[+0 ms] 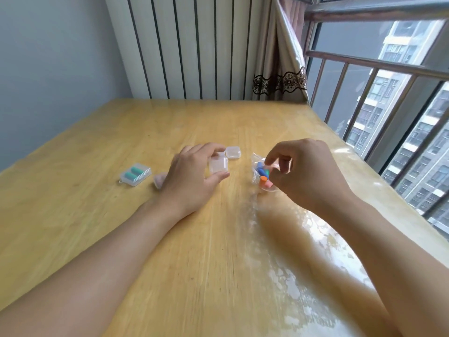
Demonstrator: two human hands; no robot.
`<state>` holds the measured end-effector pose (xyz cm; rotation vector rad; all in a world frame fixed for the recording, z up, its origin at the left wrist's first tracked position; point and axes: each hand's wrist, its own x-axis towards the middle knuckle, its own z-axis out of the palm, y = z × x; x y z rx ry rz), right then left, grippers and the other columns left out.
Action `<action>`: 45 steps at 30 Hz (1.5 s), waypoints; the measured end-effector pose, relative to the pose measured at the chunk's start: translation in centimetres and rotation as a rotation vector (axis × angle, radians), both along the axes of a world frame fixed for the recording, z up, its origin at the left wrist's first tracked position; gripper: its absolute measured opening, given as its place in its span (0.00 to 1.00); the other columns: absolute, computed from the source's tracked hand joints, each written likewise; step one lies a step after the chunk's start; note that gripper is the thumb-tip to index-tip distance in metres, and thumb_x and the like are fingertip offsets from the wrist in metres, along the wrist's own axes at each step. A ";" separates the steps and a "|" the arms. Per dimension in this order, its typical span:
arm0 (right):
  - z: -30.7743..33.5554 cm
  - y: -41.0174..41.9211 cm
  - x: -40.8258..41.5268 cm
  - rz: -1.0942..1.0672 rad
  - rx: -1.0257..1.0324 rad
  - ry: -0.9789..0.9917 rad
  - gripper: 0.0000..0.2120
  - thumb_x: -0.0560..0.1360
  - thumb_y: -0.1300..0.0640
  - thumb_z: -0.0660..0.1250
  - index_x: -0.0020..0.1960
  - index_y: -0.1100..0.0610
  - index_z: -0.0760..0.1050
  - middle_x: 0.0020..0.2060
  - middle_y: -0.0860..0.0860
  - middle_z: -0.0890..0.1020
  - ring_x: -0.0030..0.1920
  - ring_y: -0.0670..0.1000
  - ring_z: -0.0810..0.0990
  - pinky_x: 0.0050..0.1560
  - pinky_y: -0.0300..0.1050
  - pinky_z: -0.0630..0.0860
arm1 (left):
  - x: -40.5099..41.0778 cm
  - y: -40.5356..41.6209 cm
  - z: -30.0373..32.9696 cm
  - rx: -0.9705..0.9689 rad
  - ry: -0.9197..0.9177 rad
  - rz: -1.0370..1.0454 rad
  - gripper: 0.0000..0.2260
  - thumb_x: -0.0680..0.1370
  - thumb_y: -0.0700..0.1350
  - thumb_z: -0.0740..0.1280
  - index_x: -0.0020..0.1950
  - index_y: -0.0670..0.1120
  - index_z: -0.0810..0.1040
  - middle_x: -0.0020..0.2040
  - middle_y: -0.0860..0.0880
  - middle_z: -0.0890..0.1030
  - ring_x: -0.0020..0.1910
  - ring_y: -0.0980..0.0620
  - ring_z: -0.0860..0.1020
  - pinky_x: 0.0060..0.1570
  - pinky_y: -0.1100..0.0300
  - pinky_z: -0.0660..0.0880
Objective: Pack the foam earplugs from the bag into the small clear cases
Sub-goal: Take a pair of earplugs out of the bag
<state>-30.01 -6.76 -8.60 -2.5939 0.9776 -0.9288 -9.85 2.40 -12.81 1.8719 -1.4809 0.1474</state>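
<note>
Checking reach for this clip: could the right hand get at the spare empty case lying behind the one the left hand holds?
Probably yes. The spare case lies uncovered on the table, between the left hand and right hand, though the right hand is busy at the bag.

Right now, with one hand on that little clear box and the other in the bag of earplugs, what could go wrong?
The bag lies open on the glossy table, so loose earplugs might roll out as the right hand picks among them. The left hand holds the light clear case only by thumb and fingertips; it could slip or tip. A spare case sits close behind and might get knocked.
</note>
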 end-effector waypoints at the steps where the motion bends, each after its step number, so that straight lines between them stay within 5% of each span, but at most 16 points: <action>1: 0.1 0.1 0.0 0.049 0.009 -0.052 0.10 0.67 0.62 0.73 0.45 0.50 0.84 0.31 0.44 0.79 0.32 0.44 0.75 0.33 0.40 0.73 | -0.9 0.3 0.4 -0.044 0.216 -0.089 0.21 0.73 0.48 0.76 0.65 0.52 0.77 0.55 0.55 0.81 0.55 0.57 0.78 0.57 0.66 0.71; 4: 0.4 0.5 -0.1 0.230 0.165 -0.052 0.14 0.69 0.58 0.76 0.54 0.48 0.83 0.41 0.43 0.81 0.36 0.45 0.79 0.36 0.33 0.74 | -3.4 1.5 1.1 -0.017 0.903 -0.339 0.22 0.71 0.44 0.76 0.63 0.47 0.77 0.50 0.50 0.84 0.43 0.53 0.82 0.42 0.63 0.79; 6: 0.2 0.5 0.0 0.315 0.225 0.016 0.17 0.69 0.54 0.79 0.57 0.48 0.83 0.45 0.43 0.82 0.39 0.46 0.81 0.37 0.32 0.74 | -4.2 2.0 1.2 0.014 1.009 -0.376 0.18 0.70 0.44 0.76 0.58 0.43 0.79 0.42 0.49 0.85 0.38 0.52 0.80 0.35 0.63 0.76; 13: -0.2 0.8 0.1 0.408 0.377 -0.054 0.16 0.71 0.62 0.76 0.57 0.52 0.84 0.46 0.43 0.87 0.40 0.46 0.85 0.45 0.45 0.83 | -4.2 2.3 1.3 -0.146 0.910 -0.276 0.22 0.62 0.41 0.81 0.53 0.44 0.79 0.51 0.38 0.84 0.44 0.46 0.84 0.49 0.58 0.83; 16: -0.1 0.9 0.1 0.429 0.541 -0.121 0.16 0.73 0.64 0.73 0.60 0.53 0.84 0.49 0.46 0.88 0.45 0.50 0.86 0.51 0.54 0.84 | -4.2 2.4 1.3 -0.229 0.749 -0.257 0.20 0.66 0.38 0.81 0.55 0.44 0.80 0.49 0.42 0.84 0.41 0.48 0.82 0.46 0.61 0.82; 22: -0.5 1.5 0.6 0.464 0.716 -0.261 0.09 0.75 0.59 0.74 0.54 0.60 0.85 0.42 0.53 0.89 0.45 0.57 0.87 0.48 0.47 0.84 | -4.4 2.6 1.1 -0.266 0.458 -0.231 0.19 0.70 0.39 0.79 0.59 0.46 0.81 0.49 0.53 0.85 0.42 0.51 0.82 0.45 0.61 0.80; 30: -0.8 1.5 1.0 0.375 0.618 -0.262 0.17 0.76 0.52 0.74 0.59 0.62 0.82 0.40 0.55 0.88 0.39 0.54 0.87 0.47 0.56 0.85 | -4.0 2.4 1.4 -0.205 0.608 -0.279 0.19 0.72 0.40 0.78 0.62 0.45 0.80 0.53 0.52 0.86 0.50 0.54 0.84 0.51 0.61 0.81; 37: -0.7 1.5 0.8 0.354 0.551 -0.173 0.10 0.77 0.54 0.73 0.48 0.61 0.84 0.35 0.55 0.87 0.36 0.54 0.87 0.42 0.60 0.84 | -3.7 2.4 1.2 -0.115 0.835 -0.387 0.22 0.69 0.37 0.76 0.63 0.40 0.80 0.54 0.47 0.87 0.55 0.53 0.85 0.57 0.60 0.80; 45: -1.2 1.4 0.8 0.318 0.466 -0.087 0.09 0.75 0.55 0.70 0.41 0.59 0.83 0.30 0.54 0.85 0.33 0.56 0.86 0.41 0.59 0.83 | -3.4 2.6 0.9 -0.035 0.652 -0.374 0.20 0.74 0.32 0.74 0.64 0.43 0.80 0.56 0.49 0.85 0.56 0.56 0.84 0.55 0.62 0.80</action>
